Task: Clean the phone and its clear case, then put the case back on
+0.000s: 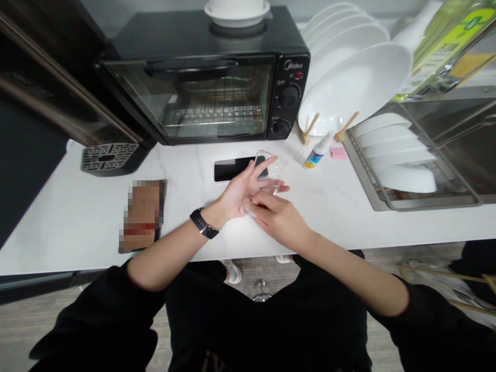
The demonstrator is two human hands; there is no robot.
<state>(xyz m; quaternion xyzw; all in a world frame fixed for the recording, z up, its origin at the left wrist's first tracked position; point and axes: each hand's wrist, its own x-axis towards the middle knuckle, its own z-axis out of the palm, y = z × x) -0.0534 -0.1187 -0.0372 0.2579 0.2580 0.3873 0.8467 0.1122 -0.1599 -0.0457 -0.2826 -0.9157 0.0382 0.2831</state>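
A clear phone case [279,168] rests in my left hand [242,191], which is palm up with its fingers spread around and behind the transparent plastic. My right hand [277,212] is closed, its fingertips pressed together over the left palm by the case's lower end. Something thin and whitish shows at those fingertips, too small to name. Just behind the left hand, a phone [230,169] with a dark screen lies flat on the counter, partly covered by the hand and case. A small spray bottle [318,151] stands to the right of the case.
A black toaster oven [186,98] stands behind, with a white dish [237,19] on top. White plates [356,82] stand upright in a rack, and bowls [406,178] sit by the sink. A pixelated flat object [141,214] lies left on the white counter [89,206].
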